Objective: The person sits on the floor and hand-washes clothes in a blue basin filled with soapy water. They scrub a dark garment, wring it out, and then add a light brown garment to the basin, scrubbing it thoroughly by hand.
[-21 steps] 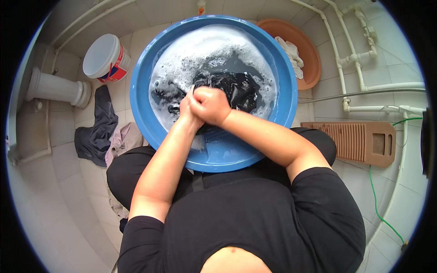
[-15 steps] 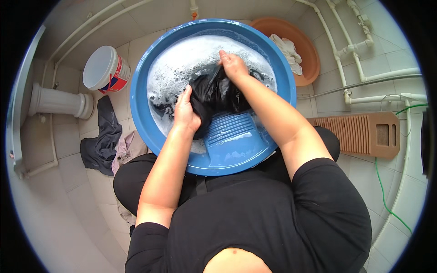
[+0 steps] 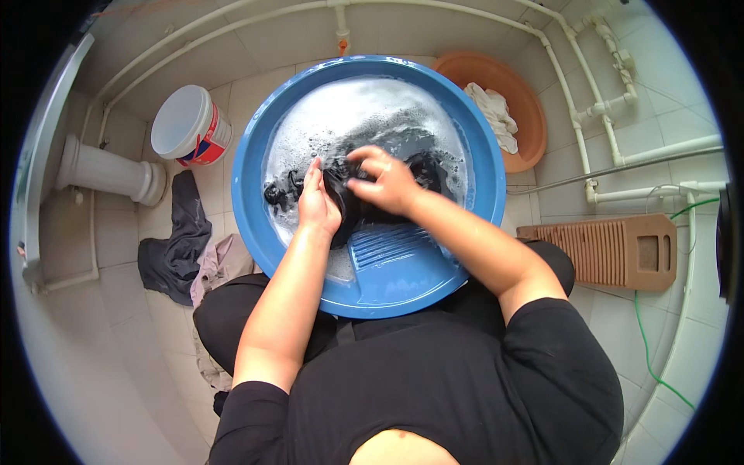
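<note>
Cloth (image 3: 353,209), black, in round blue plastic basin (image 3: 488,178), against left hand (image 3: 318,208), fingers (image 3: 312,184) straight, grip unclear, under right hand (image 3: 391,188), fingers parted, seemingly empty.

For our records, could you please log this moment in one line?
left hand: against black cloth | right hand: open over it | blue basin: sudsy water

The camera rides on the person's head, the left one of a pair, and looks steeply down through a wide fisheye lens; a dark round rim cuts off the corners. The shirt (image 3: 434,360) lies nearest, filling the lower edge. The basin (image 3: 403,283) sits above centre, within arm's reach. Farther off, the pipes (image 3: 341,23) curve along the top.
</note>
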`<state>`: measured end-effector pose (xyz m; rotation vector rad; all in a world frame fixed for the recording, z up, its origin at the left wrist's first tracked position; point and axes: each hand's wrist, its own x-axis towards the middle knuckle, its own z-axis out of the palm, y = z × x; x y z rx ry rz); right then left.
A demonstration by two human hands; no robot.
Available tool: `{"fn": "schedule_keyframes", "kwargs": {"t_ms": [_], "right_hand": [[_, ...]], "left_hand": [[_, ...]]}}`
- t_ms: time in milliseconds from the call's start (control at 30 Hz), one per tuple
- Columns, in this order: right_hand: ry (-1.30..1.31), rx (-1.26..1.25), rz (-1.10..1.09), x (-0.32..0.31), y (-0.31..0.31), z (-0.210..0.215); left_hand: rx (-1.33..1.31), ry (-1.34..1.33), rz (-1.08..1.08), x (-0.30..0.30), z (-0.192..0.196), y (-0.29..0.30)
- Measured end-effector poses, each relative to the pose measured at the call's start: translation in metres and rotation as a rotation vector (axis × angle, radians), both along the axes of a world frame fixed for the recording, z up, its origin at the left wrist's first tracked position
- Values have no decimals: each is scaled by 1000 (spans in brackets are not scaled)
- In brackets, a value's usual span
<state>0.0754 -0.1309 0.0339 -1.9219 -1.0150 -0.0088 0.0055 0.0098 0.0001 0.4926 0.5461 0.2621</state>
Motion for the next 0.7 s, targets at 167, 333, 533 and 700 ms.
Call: {"fn": "schedule_keyframes", "kwargs": {"t_ms": [167,333,533,700], "right_hand": [[-50,181,211,-86,22,48],[105,159,-371,-64,29,13],[258,115,-404,-66,26,15],[308,102,-376,-62,29,16]], "left_hand": [[-81,85,-206,-4,6,5],[126,130,-141,-10,36,-25],[164,198,-69,-16,41,-34],[256,258,-78,-17,37,-33]]}}
